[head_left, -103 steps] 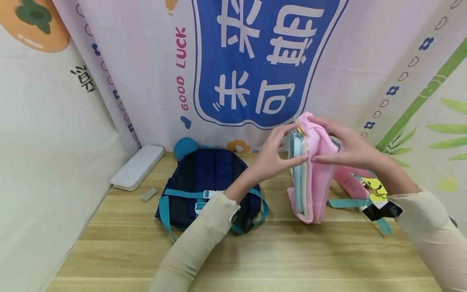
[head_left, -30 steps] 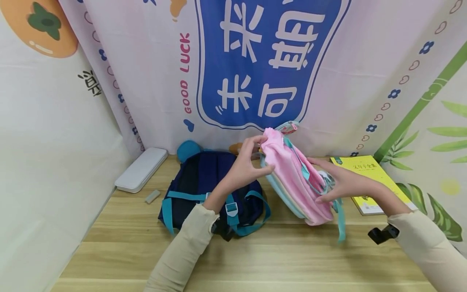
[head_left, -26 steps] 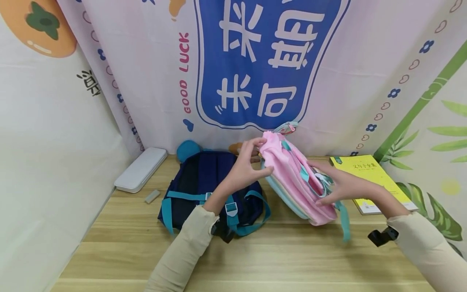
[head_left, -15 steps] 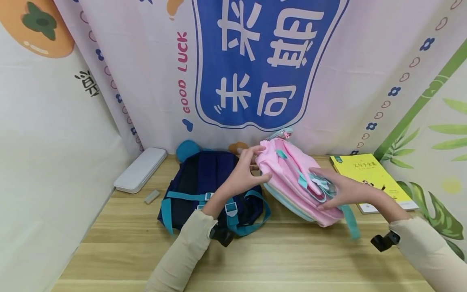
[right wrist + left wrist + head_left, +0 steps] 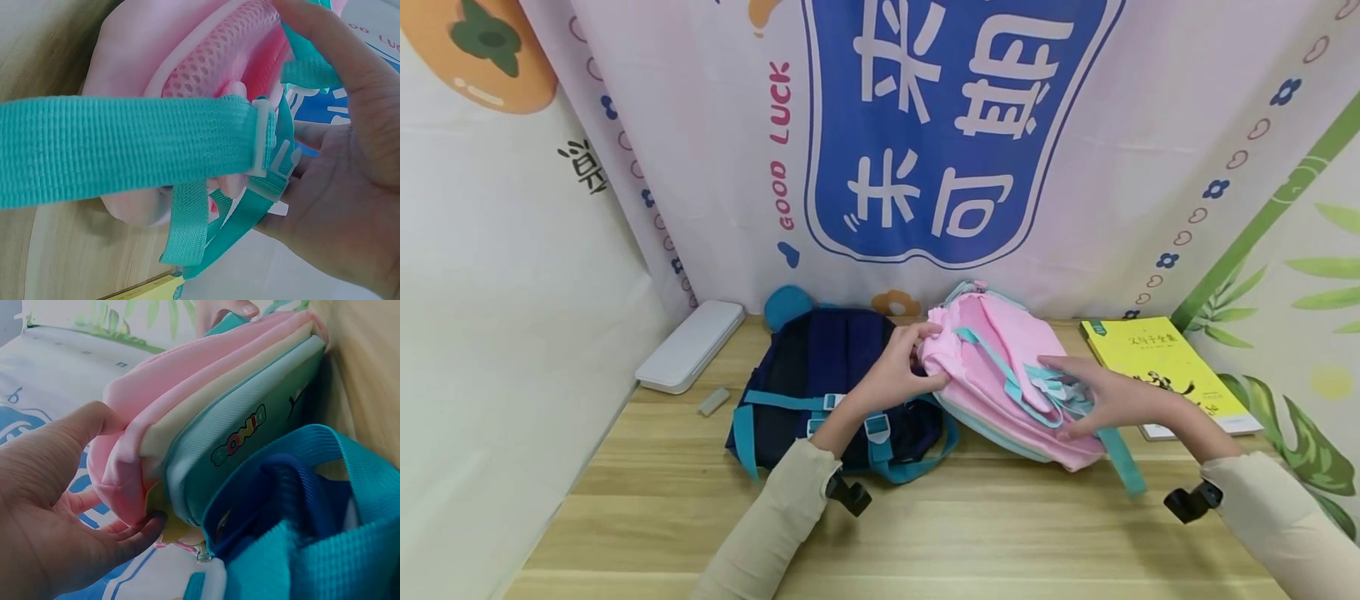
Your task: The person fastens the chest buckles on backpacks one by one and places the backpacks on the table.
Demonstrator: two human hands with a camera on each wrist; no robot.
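Note:
A pink backpack with teal straps leans back on the table, its strapped side facing up. My left hand grips its top left end. In the left wrist view, the thumb and fingers of that hand close round the pink cloth, beside a light blue front panel with coloured letters. At the bag's other end, my right hand holds the side where straps and white buckles gather; some of its fingertips are hidden behind the bag. A navy backpack lies just left, by my left wrist.
A yellow book lies at the right, behind my right forearm. At the far left are a white case and a small grey block. A printed cloth hangs behind the wooden table.
The pink backpack has gone from standing upright to leaning back, turning its straps upward. Both hands have moved with it, the left one leftward and lower. The yellow book is now largely uncovered.

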